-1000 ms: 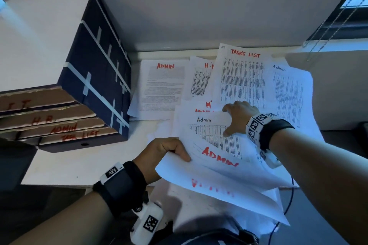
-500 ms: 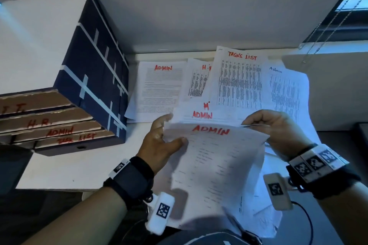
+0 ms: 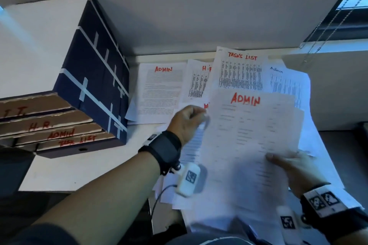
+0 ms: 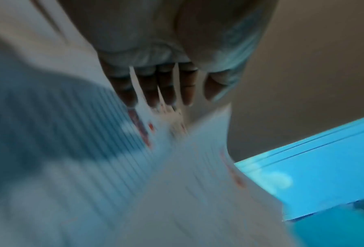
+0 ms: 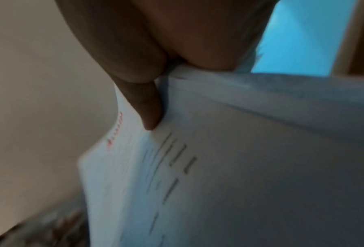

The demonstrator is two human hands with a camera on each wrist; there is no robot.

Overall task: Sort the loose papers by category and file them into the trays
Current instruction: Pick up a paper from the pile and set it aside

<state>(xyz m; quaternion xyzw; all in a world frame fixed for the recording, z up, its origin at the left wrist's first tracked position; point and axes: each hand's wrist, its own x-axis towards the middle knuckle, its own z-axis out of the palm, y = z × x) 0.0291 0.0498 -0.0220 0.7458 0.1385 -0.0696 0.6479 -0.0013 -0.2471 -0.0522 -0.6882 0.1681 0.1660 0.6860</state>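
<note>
My right hand [image 3: 292,169] sits low at the right, thumb laid flat on top and fingers underneath, pinching what it holds, wrist banded with a marker strap. My left hand [image 3: 187,121] reaches forward from a bare forearm, fingers [image 4: 166,86] straight and slightly spread, pointing down, gripping nothing I can make out.

The stacked trays [image 3: 59,125] stand at the left of the tabletop [image 3: 83,167]; loose papers [image 3: 163,89] overlap to their right, against the wall [image 3: 199,6] behind.
</note>
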